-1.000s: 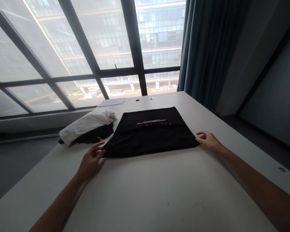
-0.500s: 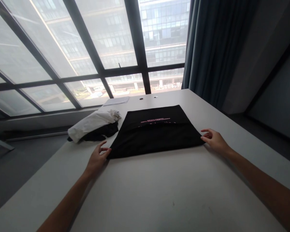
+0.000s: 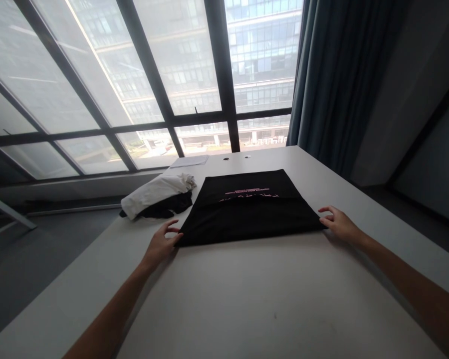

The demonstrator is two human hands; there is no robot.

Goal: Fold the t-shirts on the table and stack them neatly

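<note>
A black folded garment (image 3: pixel 247 209) with pink lettering lies flat on the white table (image 3: pixel 247 309). My left hand (image 3: pixel 162 243) pinches its near left corner between thumb and fingers. At the near right corner, my right hand (image 3: pixel 338 224) holds the cloth edge with curled fingers. Both arms stretch forward over the table.
A rolled white garment (image 3: pixel 155 193) on a dark one (image 3: pixel 168 207) lies left of the black cloth. A sheet of paper (image 3: pixel 190 160) and two round holes sit at the table's far end. Large windows stand behind, a dark curtain (image 3: pixel 333 85) at right.
Hands stay at the two near corners of the black garment. The camera has shifted slightly, so everything sits a little further right in view.
</note>
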